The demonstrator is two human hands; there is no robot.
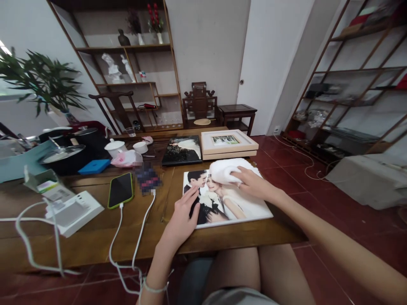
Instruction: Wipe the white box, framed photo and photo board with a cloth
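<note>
A large printed photo panel (241, 205) of a couple lies flat near the front edge of the wooden table (95, 237). My left hand (184, 216) lies flat on the panel's left side, fingers stretched out, pressing it down. My right hand (251, 182) is closed on a white cloth (224, 171) that rests on the panel's upper part. A dark photo panel (182, 150) and a light framed picture (229, 143) lie further back on the table.
A phone (121, 189) in a green case is plugged into a white cable (127, 245). A white power strip (74, 212), a blue box (94, 166), white cups (115, 147), black pots (65, 156) and a plant (41, 80) stand at left. Shelves line both walls.
</note>
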